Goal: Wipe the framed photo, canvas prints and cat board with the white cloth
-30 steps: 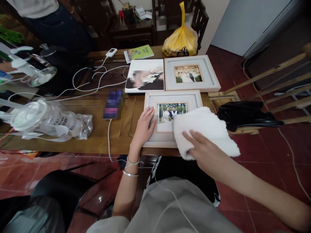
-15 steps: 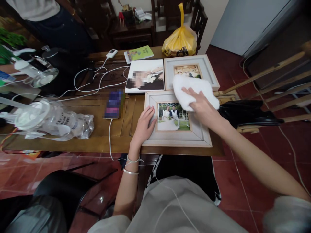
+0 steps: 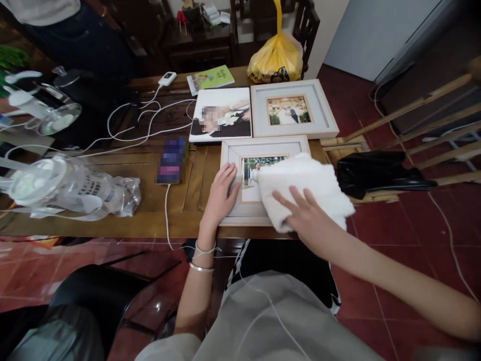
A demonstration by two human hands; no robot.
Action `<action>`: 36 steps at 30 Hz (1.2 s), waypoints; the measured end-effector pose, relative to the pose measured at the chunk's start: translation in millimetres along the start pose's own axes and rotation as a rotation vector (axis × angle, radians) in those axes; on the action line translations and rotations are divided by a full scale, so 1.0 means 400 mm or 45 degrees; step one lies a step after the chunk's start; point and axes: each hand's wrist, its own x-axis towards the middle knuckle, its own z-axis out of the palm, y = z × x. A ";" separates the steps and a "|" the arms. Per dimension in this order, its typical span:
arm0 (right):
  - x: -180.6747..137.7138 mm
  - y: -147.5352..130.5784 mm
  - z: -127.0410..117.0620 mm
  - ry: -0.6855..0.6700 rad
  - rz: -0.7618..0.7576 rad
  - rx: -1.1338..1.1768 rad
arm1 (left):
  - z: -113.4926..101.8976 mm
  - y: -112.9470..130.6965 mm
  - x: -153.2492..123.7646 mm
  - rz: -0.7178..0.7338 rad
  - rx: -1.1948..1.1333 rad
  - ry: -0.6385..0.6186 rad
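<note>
Pressing fluffy white cloth [image 3: 300, 180] onto a pale rectangular frame [image 3: 263, 146], right hand [image 3: 311, 224] lies with fingers [image 3: 286, 203] spread.

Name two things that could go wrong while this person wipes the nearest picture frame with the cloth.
The near frame lies close to the table edge; a hard push from the right hand on the white cloth could slide it off, though the left hand steadies it. The charging cable hangs beside that arm and might snag.

Photo frame [image 3: 233, 150] half under white cloth [image 3: 304, 185]; phone [image 3: 172, 160] screen blurred.
</note>
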 end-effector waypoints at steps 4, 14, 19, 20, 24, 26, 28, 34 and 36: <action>-0.072 -0.057 -0.032 -0.046 -0.122 0.200 | -0.001 0.003 0.000 0.005 0.034 -0.006; 0.123 0.137 0.071 0.261 0.147 0.022 | -0.011 0.003 0.001 0.011 0.047 -0.066; 0.198 0.228 0.067 0.310 0.187 -0.034 | -0.006 -0.002 0.000 0.009 0.028 -0.041; 0.199 0.224 0.063 0.281 0.174 -0.054 | -0.004 -0.001 -0.001 0.004 0.025 -0.031; 0.145 0.139 0.038 0.111 0.131 -0.145 | 0.001 0.003 -0.002 -0.008 0.017 -0.004; 0.090 0.074 0.017 0.046 0.078 -0.162 | 0.001 0.004 -0.002 -0.010 0.018 -0.001; 0.028 0.011 -0.008 0.026 -0.004 -0.131 | 0.001 0.005 -0.002 -0.004 0.027 -0.005; -0.074 -0.089 -0.047 0.043 -0.176 0.133 | 0.000 0.009 -0.001 -0.004 0.068 -0.019; -0.054 -0.077 -0.030 0.029 -0.145 0.169 | -0.001 0.009 -0.001 0.000 0.077 -0.035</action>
